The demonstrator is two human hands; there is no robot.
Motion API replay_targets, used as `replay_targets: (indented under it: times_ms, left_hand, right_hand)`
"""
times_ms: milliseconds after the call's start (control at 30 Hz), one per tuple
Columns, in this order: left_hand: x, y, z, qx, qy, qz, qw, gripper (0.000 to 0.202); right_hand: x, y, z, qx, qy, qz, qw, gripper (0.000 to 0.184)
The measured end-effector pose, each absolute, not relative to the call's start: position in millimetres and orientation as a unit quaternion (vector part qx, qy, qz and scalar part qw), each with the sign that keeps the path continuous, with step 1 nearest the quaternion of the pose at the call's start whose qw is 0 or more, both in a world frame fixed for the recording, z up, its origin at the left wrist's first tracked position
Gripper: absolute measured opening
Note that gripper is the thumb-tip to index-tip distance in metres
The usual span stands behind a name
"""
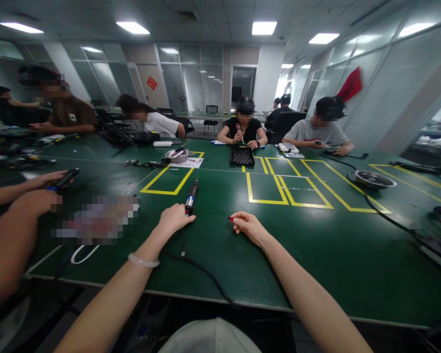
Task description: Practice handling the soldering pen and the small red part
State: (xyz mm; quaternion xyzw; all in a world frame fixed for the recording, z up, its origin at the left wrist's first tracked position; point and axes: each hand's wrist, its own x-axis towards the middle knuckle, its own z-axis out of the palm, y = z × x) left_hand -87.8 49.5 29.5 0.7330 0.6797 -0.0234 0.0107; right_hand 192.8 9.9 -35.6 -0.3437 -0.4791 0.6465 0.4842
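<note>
My left hand is closed around the lower end of an electric screwdriver. The tool has a dark body with a silver-blue band, and its thin tip points away from me. Below that hand, a black cable runs over the table's near edge. Fingers and thumb of my right hand pinch a small red piece with a dark end, too small to name. Both hands are low over the green table, with a gap between them.
Yellow tape outlines mark the tabletop ahead. A metal bowl and black cable lie right; another bowl stands beyond my left hand. A co-worker's hand holds a dark tool at left. Across the table, a person works over a black tray.
</note>
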Motion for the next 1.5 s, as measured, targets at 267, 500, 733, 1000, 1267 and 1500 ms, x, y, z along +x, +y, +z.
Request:
replay_targets:
  times_ms: [267, 500, 733, 1000, 1267, 1500]
  left_hand:
    - [-13.7, 22.8, 26.0, 0.808, 0.589, 0.005, -0.032, 0.051]
    - [9.7, 4.7, 25.2, 0.844, 0.535, 0.023, 0.000, 0.043]
    - [10.8, -0.8, 22.5, 0.850, 0.525, 0.035, 0.003, 0.044]
    - [8.3, 1.6, 16.5, 0.848, 0.528, 0.048, 0.008, 0.043]
    - [6.7, 2.1, 13.4, 0.846, 0.531, 0.054, 0.010, 0.042]
    - [7.7, 1.0, 13.4, 0.846, 0.529, 0.057, 0.006, 0.045]
  right_hand:
    - [191.5, 14.0, -41.1, -0.396, -0.635, 0.451, 0.486, 0.025]
    - [188.2, 4.1, -32.4, -0.410, -0.782, 0.235, 0.406, 0.005]
    - [187.0, 2.1, -29.7, -0.417, -0.805, 0.214, 0.364, 0.001]
    - [187.9, -0.8, -25.8, -0.400, -0.808, 0.227, 0.368, 0.015]
    - [188.9, 0.6, -25.0, -0.396, -0.816, 0.223, 0.357, 0.015]
    - [182.1, 2.8, -29.5, -0.413, -0.802, 0.213, 0.376, 0.011]
